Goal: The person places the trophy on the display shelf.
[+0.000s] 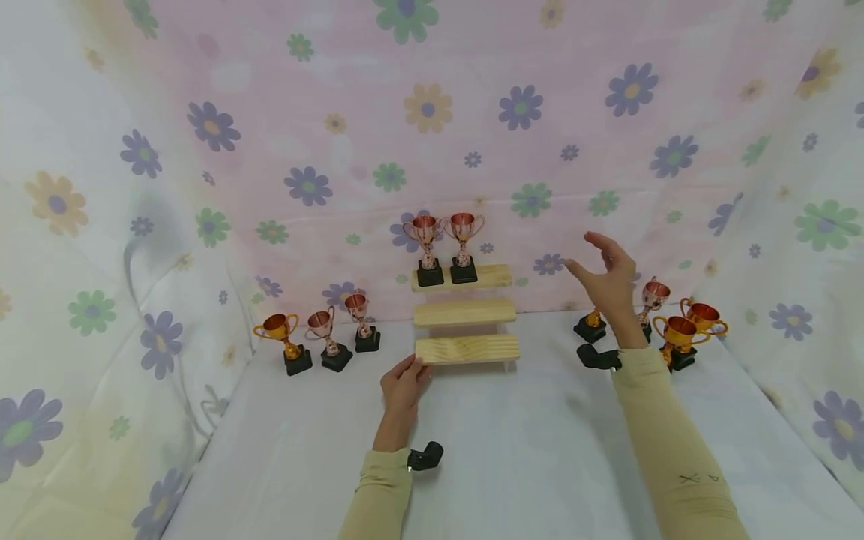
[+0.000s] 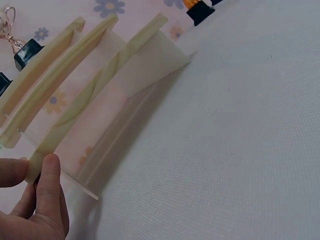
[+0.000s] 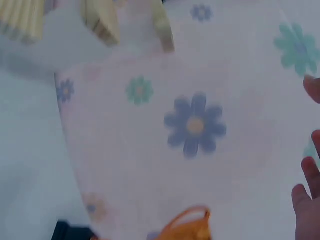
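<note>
A three-step wooden stand (image 1: pixel 466 349) with pale side supports stands against the back cloth. My left hand (image 1: pixel 402 388) pinches the left end of its lowest step (image 2: pixel 95 85) between thumb and fingers. Two copper-coloured trophies on black bases, one at left (image 1: pixel 428 244) and one at right (image 1: pixel 463 244), stand side by side on the top step (image 1: pixel 495 276). My right hand (image 1: pixel 610 281) is raised on the right, thumb and fingers spread apart with nothing between them. Below it, a gold trophy (image 1: pixel 592 321) is partly hidden by the hand and wrist.
Left of the stand are a gold trophy (image 1: pixel 283 337) and two copper-coloured trophies (image 1: pixel 329 341) (image 1: pixel 363 322). At far right, a copper-coloured trophy (image 1: pixel 653 296) stands beside two gold trophies (image 1: pixel 702 319) (image 1: pixel 677 334). Flowered cloth (image 1: pixel 466 120) walls the white table (image 1: pixel 513 450).
</note>
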